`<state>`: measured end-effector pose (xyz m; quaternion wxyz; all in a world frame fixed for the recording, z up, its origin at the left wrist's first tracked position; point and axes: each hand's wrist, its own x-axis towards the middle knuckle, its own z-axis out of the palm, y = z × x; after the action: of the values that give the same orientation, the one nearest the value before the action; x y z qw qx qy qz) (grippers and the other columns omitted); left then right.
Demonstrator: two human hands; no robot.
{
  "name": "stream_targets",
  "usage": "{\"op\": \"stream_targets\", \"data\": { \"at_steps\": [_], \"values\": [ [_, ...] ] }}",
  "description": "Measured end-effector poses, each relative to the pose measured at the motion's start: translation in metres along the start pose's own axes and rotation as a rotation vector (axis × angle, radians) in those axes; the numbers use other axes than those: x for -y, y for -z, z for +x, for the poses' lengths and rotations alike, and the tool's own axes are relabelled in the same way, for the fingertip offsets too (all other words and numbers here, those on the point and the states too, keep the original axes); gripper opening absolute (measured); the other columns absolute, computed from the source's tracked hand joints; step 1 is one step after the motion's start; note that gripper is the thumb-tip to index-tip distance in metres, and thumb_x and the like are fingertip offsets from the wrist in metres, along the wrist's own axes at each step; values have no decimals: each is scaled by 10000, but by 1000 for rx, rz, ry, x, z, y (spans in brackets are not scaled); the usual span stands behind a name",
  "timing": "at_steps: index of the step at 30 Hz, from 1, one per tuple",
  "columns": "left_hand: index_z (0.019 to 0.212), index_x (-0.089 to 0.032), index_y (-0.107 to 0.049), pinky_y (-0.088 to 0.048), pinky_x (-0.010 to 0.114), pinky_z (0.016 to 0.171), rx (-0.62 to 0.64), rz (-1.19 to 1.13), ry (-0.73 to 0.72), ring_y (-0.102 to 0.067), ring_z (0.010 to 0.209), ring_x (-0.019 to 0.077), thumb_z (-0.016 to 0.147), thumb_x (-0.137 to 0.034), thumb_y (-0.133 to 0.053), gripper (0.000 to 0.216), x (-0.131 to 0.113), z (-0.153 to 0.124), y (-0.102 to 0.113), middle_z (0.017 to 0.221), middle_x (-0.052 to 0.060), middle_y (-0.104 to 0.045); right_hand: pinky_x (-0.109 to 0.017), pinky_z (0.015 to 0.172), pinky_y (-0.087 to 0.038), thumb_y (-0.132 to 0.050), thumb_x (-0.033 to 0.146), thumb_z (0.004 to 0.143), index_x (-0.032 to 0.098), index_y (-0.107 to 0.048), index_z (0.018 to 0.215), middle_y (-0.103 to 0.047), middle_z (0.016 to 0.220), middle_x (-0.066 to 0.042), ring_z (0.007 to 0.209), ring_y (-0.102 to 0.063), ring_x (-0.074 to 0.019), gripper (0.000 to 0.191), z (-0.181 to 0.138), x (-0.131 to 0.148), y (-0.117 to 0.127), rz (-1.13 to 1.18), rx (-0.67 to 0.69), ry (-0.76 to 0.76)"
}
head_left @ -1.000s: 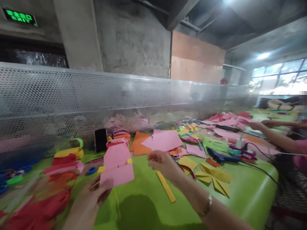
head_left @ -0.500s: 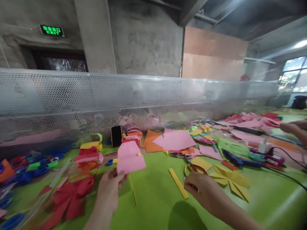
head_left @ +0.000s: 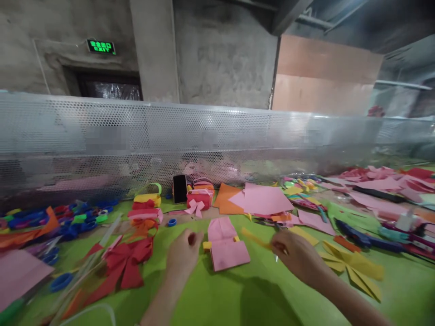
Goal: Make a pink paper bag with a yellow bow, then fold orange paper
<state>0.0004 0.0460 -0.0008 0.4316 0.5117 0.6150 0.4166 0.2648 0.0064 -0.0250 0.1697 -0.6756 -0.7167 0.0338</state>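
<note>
On the green tabletop point(head_left: 210, 301) lies the folded pink paper point(head_left: 228, 255). Right of it, the right hand point(head_left: 295, 254) is pinched; just left of it, the left hand point(head_left: 183, 256) curls loosely, any hold unclear. The yellow paper strip point(head_left: 255, 237) extends from the right hand's pinch toward the paper.

Craft workshop, bare concrete wall point(head_left: 224, 63), lit exit sign point(head_left: 101, 46), worktable point(head_left: 210, 299) strewn with coloured paper point(head_left: 267, 199), glue gun point(head_left: 362, 239)
</note>
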Motion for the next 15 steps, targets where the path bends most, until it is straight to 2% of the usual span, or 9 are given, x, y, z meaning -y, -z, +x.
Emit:
{"op": "stream_targets", "data": {
  "at_steps": [3, 5, 8, 10, 12, 14, 15],
  "values": [
    [748, -147, -603, -335, 203, 464, 222, -94, 112, -546, 504, 107, 768, -466, -580, 321, 0, -7, -6, 626, 25, -637, -267, 588, -315, -453, 143, 869, 189, -613, 733, -597, 770, -44, 689, -528, -151, 215, 10, 20, -2, -82, -287, 258],
    [830, -124, -612, -366, 189, 480, 341, -189, 185, -579, 538, 99, 690, -470, -665, 377, 4, -9, -11, 701, 56, -675, -280, 569, -281, -460, 118, 879, 184, -594, 682, -566, 692, -25, 642, -483, -142, 247, 16, 34, -8, -169, -494, 486],
    [829, -126, -614, -349, 157, 465, 320, -206, 168, -551, 523, 55, 592, -391, -762, 385, 10, -7, -13, 730, 28, -669, -296, 583, -273, -446, 112, 908, 173, -578, 644, -540, 658, -21, 627, -435, -142, 301, 20, 47, -17, -241, -724, 708],
    [843, -134, -626, -314, 161, 423, 290, -166, 132, -534, 479, 49, 616, -409, -738, 374, 13, -6, -13, 733, 17, -671, -296, 588, -279, -452, 99, 908, 167, -573, 629, -524, 642, -21, 620, -421, -139, 312, 20, 49, -22, -225, -807, 714],
    [817, -129, -647, -275, 172, 389, 306, -130, 110, -505, 421, 47, 645, -420, -701, 342, 13, -6, -14, 703, 23, -680, -294, 590, -289, -478, 86, 894, 168, -579, 634, -516, 630, -17, 611, -419, -135, 291, 19, 47, -27, -185, -834, 698],
    [744, -126, -655, -267, 172, 387, 325, -105, 98, -479, 396, 43, 640, -366, -691, 264, 12, -7, -16, 633, 20, -674, -292, 592, -303, -490, 95, 881, 178, -606, 671, -530, 645, -18, 615, -433, -136, 254, 20, 44, -31, -76, -790, 665],
    [703, -127, -648, -273, 170, 392, 320, -92, 91, -471, 397, 41, 629, -325, -690, 215, 11, -7, -17, 592, 8, -659, -291, 604, -323, -490, 114, 873, 184, -629, 709, -559, 693, -31, 644, -460, -142, 226, 21, 41, -33, 32, -725, 618]
  ]
}}
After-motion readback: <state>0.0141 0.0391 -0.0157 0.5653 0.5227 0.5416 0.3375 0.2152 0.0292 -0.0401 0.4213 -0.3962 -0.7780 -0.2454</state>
